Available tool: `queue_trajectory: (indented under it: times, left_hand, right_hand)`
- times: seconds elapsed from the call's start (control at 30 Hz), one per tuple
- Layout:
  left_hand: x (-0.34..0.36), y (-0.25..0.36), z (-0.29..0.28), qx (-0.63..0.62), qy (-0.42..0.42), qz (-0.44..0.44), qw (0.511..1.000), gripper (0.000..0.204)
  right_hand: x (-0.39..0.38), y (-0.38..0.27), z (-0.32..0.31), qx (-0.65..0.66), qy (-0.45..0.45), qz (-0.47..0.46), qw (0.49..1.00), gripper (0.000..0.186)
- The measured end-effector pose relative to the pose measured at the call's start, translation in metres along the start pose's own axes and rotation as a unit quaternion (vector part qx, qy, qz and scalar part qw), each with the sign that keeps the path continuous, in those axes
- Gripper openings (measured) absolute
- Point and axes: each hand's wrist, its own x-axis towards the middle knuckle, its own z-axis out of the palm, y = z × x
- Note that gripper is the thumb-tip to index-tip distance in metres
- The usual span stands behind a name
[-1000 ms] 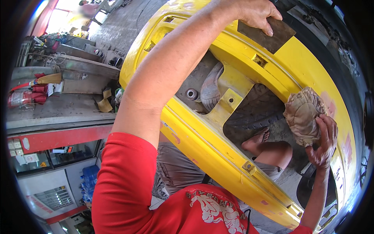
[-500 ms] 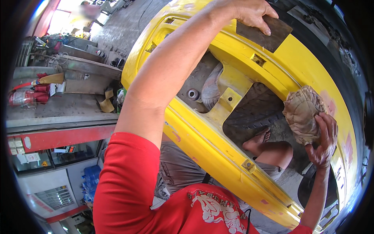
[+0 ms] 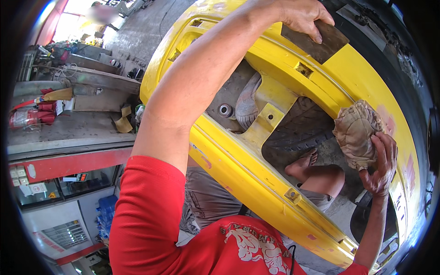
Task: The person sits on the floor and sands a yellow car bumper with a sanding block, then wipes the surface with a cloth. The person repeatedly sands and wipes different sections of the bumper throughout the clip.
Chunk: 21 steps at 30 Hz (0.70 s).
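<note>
Upper right, the left hand (image 3: 303,16) and flat dark-brown sheet (image 3: 324,44) have slid rightward (grip, I cannot tell), apparently stroking the curved yellow panel (image 3: 355,75); the right hand (image 3: 381,166) grips wadded beige cloth (image 3: 356,133).

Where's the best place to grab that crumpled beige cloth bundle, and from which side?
Probably by the lower-right edge of the crumpled beige cloth bundle, coming from the right, where the person's bare right hand touches it. The cloth looks soft and loosely bunched, so fingers and thumb should gather its folds; its left side is less handy, beside the curved yellow panel's dark opening.
</note>
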Motion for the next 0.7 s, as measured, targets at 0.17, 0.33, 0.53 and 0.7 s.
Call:
queue_trajectory:
  times: [0.17,0.33,0.53,0.7]
  left_hand:
    - [0.009,0.008,0.022,0.043,0.012,0.03,0.999,0.042]
    - [0.001,0.008,0.056,0.079,0.118,0.029,0.989,0.055]
    - [-0.026,-0.035,-0.003,0.012,0.082,0.012,0.996,0.034]
    - [-0.057,-0.075,-0.029,-0.028,0.031,-0.113,0.993,0.027]
  right_hand:
    - [0.001,-0.001,0.0,0.008,0.002,-0.003,1.0,0.086]
    - [0.001,-0.001,-0.003,0.02,-0.001,0.003,1.0,0.085]
    - [0.002,-0.001,0.0,0.018,0.011,-0.002,1.0,0.086]
    - [0.002,-0.002,-0.001,0.016,0.007,0.009,1.0,0.085]
